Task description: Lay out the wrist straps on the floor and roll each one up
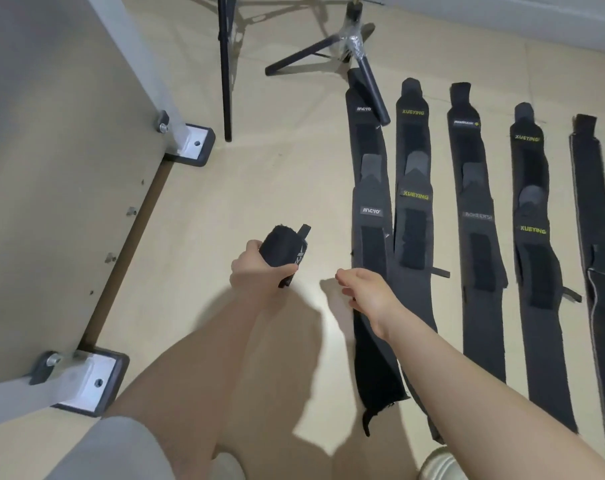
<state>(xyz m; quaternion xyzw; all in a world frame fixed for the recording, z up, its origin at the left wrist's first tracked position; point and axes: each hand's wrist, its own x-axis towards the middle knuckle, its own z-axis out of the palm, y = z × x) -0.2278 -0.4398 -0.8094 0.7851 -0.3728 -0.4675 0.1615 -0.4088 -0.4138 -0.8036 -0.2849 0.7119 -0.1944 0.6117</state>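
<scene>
Lying flat on the floor point(277, 174), five wrist straps point(478, 237) fill the right half of the frame in parallel rows; the leftmost strap point(372, 216) has its far end under a tripod leg point(374, 95) at upper centre, so pulling it could drag or tip the stand. At centre, the left hand point(256, 268) curls round a rolled strap point(283, 252), whose loose tail could let it unwind if set down carelessly. The right hand point(367, 289) hangs relaxed, holding nothing. Labels read "XUEYING" and "BOXEERS", roughly.
</scene>
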